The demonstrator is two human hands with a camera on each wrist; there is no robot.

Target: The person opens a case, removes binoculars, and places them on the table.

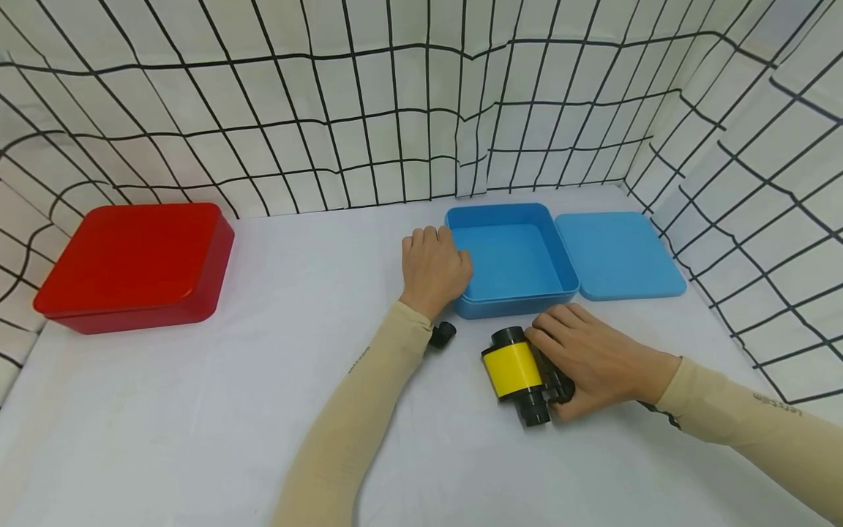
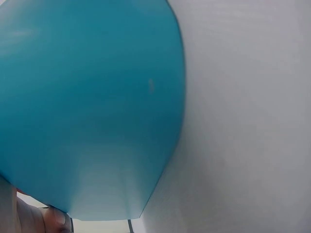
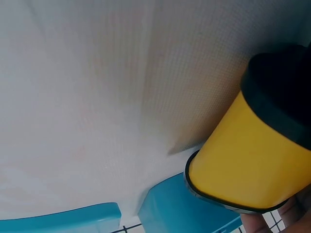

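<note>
My right hand (image 1: 596,359) grips a pair of yellow and black binoculars (image 1: 516,369) from the right side, low over the white table in front of the blue box. Its fingers cover much of the farther barrel; one yellow barrel with black ends shows in the right wrist view (image 3: 248,160). The lidless blue box (image 1: 514,256) has a bare floor. At its left wall is my left hand (image 1: 435,267), holding the rim with the thumb over the edge. In the left wrist view the box's blue side (image 2: 92,107) fills the left half, fingertips (image 2: 54,219) at its lower edge.
A flat blue lid (image 1: 621,256) lies right of the box. At the far left stands a red box (image 1: 135,263) with its top covered. Black wire grid panels (image 1: 339,113) fence the white table (image 1: 217,432) at the back and sides. A small black piece (image 1: 443,334) shows beside my left wrist.
</note>
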